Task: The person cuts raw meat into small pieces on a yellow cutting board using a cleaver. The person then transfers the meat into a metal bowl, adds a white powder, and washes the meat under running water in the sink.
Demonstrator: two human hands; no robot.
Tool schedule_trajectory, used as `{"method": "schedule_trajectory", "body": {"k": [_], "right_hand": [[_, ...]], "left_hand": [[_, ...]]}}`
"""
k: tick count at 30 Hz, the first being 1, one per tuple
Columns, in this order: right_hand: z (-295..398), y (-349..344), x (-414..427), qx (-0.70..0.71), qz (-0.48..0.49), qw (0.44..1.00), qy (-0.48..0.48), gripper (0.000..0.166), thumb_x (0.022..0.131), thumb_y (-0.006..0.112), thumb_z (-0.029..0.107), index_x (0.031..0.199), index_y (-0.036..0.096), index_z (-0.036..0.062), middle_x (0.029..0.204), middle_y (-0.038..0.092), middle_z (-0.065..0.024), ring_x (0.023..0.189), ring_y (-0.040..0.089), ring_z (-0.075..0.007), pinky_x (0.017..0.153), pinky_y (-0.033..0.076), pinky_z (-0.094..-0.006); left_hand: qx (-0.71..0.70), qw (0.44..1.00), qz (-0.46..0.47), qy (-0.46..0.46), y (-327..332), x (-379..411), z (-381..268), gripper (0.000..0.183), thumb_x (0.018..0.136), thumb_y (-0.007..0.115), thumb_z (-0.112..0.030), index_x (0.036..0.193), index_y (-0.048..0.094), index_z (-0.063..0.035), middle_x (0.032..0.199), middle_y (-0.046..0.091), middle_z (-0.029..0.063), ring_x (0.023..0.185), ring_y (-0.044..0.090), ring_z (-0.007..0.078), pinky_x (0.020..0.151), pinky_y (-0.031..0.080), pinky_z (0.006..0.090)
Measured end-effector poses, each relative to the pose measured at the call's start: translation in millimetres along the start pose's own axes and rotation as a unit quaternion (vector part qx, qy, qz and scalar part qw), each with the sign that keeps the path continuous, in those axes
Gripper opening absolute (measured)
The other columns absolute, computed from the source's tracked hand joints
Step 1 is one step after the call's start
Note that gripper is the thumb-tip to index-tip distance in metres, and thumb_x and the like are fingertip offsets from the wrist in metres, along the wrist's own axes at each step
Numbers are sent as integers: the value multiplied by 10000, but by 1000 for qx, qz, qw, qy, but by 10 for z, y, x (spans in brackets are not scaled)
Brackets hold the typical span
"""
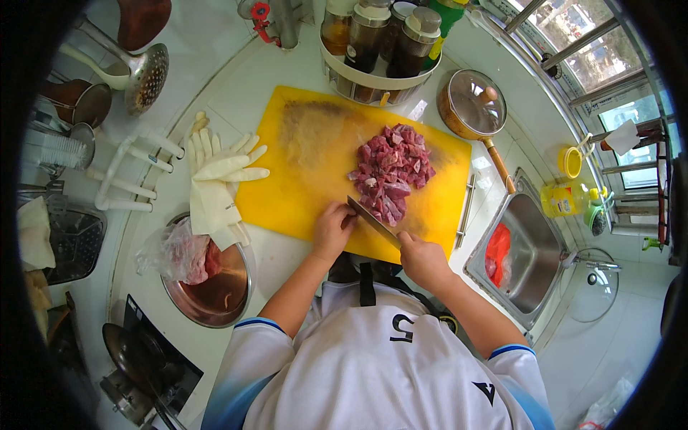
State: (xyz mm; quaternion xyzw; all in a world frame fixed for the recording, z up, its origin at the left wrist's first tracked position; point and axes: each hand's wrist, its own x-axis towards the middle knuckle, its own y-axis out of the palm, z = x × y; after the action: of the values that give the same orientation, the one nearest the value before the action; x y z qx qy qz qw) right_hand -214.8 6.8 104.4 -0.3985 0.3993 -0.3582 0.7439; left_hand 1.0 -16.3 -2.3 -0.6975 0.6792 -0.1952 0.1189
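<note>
My right hand (pixel 423 260) grips the handle of a kitchen knife (pixel 374 221), its blade slanting up and left over the near part of a yellow cutting board (pixel 312 199). Close by the blade's far end is my left hand (pixel 334 228), fingers bent and bunched; whether they pinch anything is hidden. A heap of cut raw red meat (pixel 395 166) lies on the board's right half, just beyond the knife. Dark stains mark the board's far left part.
Left of the board are cream rubber gloves (pixel 220 166) and a metal basin (pixel 231 290) with bagged raw meat (pixel 191 258). A round condiment rack (pixel 371 80) and lidded saucepan (pixel 473 102) stand behind. At right, a steel sink (pixel 532 247) holds a red plastic bag (pixel 499 252).
</note>
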Motion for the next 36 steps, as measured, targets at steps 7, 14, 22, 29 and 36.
{"method": "schedule_trajectory", "body": {"k": [7, 14, 22, 29, 36], "right_hand": [[172, 458, 800, 46, -64, 997, 15, 198, 853, 536, 123, 1024, 475, 45, 856, 644, -205, 695, 636, -391, 587, 500, -487], [63, 245, 336, 93, -238, 967, -13, 204, 849, 560, 106, 1043, 512, 64, 836, 618, -142, 642, 618, -361, 524, 491, -457], [27, 278, -158, 38, -26, 997, -58, 192, 810, 571, 94, 994, 521, 77, 794, 604, -126, 627, 621, -347, 511, 482, -448], [1, 285, -109, 63, -67, 995, -49, 155, 834, 550, 108, 981, 521, 72, 766, 600, -149, 599, 606, -367, 530, 488, -469], [-34, 277, -87, 57, -17, 997, -43, 181, 814, 550, 96, 992, 523, 77, 840, 613, -147, 670, 632, -365, 564, 503, -466]], "left_hand": [[26, 998, 35, 36, 1, 8, -5, 142, 768, 670, -26, 908, 652, -35, 932, 618, 131, 830, 622, 321, 707, 507, 369], [11, 985, -171, 13, -492, 251, -314, 166, 807, 647, -32, 968, 682, -45, 970, 658, 126, 882, 632, 314, 779, 508, 331], [120, 957, 242, 110, 226, 1067, -777, 146, 833, 605, -114, 938, 708, -112, 963, 668, 109, 905, 643, 302, 768, 504, 389], [372, 874, 259, 177, 675, 1045, -556, 142, 790, 615, -121, 923, 660, -137, 924, 611, 71, 836, 628, 322, 724, 492, 433], [108, 973, 181, 94, 117, 1136, -755, 148, 763, 702, -178, 831, 640, -63, 819, 651, 103, 743, 636, 289, 673, 492, 378]]}}
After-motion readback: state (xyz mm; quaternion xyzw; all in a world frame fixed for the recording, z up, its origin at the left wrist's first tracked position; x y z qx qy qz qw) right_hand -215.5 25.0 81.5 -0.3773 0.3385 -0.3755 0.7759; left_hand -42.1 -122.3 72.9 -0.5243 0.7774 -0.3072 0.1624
